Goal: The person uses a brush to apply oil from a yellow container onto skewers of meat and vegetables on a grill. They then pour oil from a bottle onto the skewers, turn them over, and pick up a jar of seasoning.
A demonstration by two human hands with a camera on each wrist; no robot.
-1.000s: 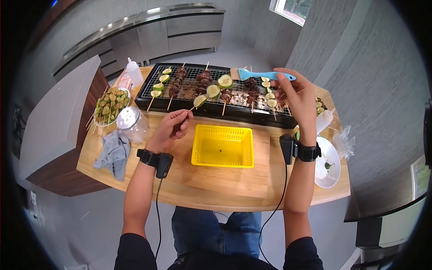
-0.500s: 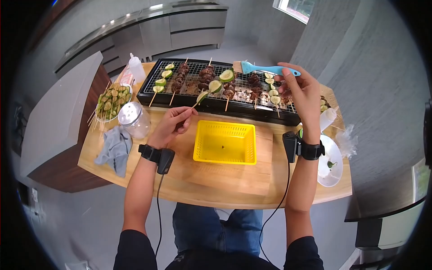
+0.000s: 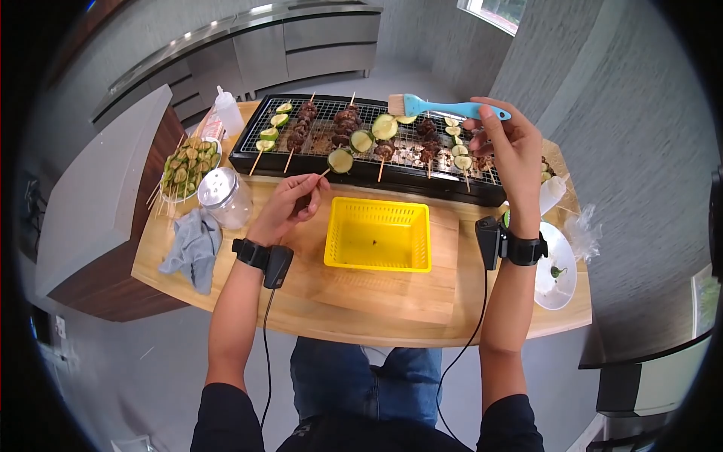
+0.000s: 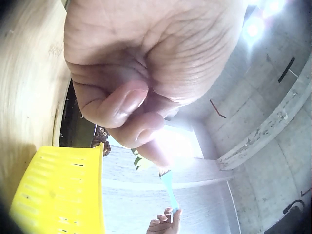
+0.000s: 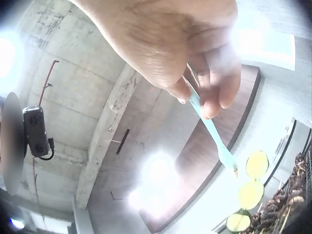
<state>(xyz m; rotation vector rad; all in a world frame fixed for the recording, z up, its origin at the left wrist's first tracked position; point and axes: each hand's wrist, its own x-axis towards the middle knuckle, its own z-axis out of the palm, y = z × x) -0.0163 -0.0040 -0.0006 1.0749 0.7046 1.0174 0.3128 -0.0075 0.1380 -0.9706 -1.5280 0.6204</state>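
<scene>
My left hand [image 3: 288, 205] pinches the near end of a wooden skewer threaded with zucchini slices [image 3: 340, 161], held up over the front of the grill [image 3: 316, 167]. The slices' cut faces show in the head view. In my right hand [image 3: 508, 147] is a blue basting brush [image 3: 444, 109], gripped by its handle end, with its pale bristles pointing left. The bristles overlap the far slices in the head view. The right wrist view has the brush [image 5: 212, 131] close beside the raised zucchini slices [image 5: 251, 195]. Dark meat skewers [image 3: 303, 126] lie on the grill's wire rack.
A yellow basket [image 3: 378, 260] sits on a wooden board before the grill. At the left are a plate of zucchini skewers [image 3: 190, 167], a shaker jar [image 3: 224, 197], a grey cloth [image 3: 191, 248] and a squeeze bottle [image 3: 228, 111]. A white bowl [image 3: 566, 290] stands at the right.
The zucchini skewer has turned in my left hand, its near slice going from edge-on to face-on. The brush has shifted slightly up, and its bristles show more plainly.
</scene>
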